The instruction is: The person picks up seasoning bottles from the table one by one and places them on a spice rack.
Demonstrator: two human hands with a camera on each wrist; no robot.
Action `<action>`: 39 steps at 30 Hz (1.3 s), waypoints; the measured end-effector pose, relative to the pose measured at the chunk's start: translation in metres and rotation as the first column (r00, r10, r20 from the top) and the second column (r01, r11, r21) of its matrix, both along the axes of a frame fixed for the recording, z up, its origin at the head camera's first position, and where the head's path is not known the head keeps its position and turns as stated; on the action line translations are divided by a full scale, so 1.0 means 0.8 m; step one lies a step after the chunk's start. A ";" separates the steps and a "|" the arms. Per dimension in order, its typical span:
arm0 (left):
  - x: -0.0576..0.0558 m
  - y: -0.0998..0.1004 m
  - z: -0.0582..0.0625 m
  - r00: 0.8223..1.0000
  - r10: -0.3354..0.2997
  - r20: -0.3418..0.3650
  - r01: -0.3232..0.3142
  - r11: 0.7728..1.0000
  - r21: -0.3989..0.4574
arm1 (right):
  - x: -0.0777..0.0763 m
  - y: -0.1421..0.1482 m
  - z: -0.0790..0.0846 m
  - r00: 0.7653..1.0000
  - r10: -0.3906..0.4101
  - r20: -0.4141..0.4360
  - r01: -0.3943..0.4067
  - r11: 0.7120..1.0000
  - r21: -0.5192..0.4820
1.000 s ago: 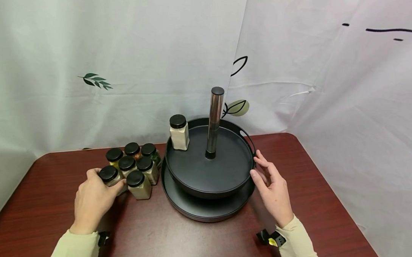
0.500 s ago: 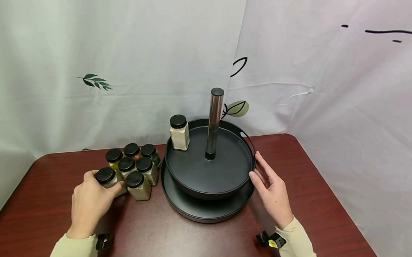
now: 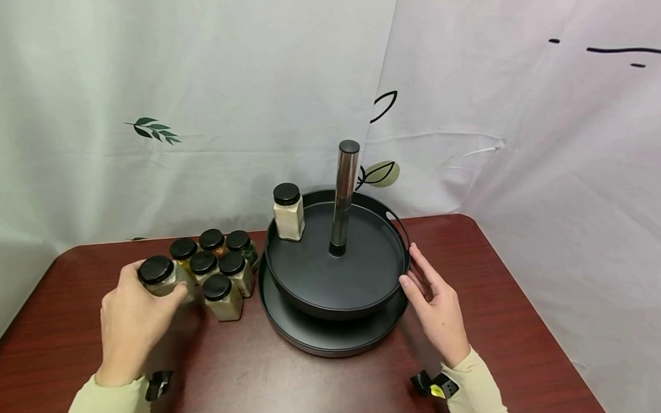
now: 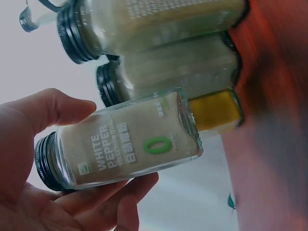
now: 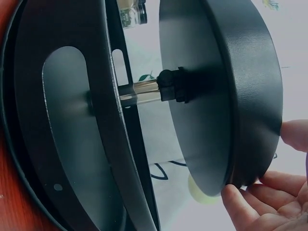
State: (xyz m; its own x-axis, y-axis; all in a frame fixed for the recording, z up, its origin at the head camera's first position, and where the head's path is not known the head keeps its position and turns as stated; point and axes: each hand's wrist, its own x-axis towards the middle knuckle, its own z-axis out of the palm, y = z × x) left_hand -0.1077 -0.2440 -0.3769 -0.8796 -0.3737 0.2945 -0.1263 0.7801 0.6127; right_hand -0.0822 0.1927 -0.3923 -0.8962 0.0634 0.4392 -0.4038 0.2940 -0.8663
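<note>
My left hand grips a glass spice jar with a black lid, thumb on one side and fingers on the other. "WHITE PEPPER" is printed on the jar in the left wrist view, where it tilts. Several similar jars stand grouped just right of that hand. With fairly straight fingers, my right hand touches the outer right side of the black upper tray of a two-tier stand. Its fingertips meet the tray wall in the right wrist view.
One jar of pale powder stands on the upper tray's back left. A metal post rises from the tray's middle. The wider lower tray sits on the reddish-brown table. Pale curtains hang behind.
My left hand has drawn the white pepper jar leftward, up and away from the grouped jars. My right hand stays at the upper tray's side, with only a slight shift of its fingers.
</note>
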 end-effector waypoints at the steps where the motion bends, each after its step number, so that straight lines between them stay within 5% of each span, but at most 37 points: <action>1: 0.000 0.001 0.001 1.000 0.001 -0.012 -0.001 1.000 0.002 | 0.000 0.000 0.000 1.000 0.001 0.001 -0.001 1.000 0.001; 16: 0.009 0.019 0.030 0.977 0.007 -0.215 -0.008 1.000 -0.003 | 0.000 0.000 -0.001 1.000 0.006 -0.003 -0.006 1.000 -0.009; 23: 0.014 0.028 0.048 0.967 0.011 -0.254 -0.012 1.000 -0.001 | 0.000 0.000 -0.002 1.000 0.002 0.001 -0.002 1.000 -0.011; 39: 0.014 0.065 0.084 0.905 -0.143 -0.401 0.155 0.988 -0.003 | 0.001 -0.001 -0.002 1.000 -0.001 0.003 0.001 1.000 -0.012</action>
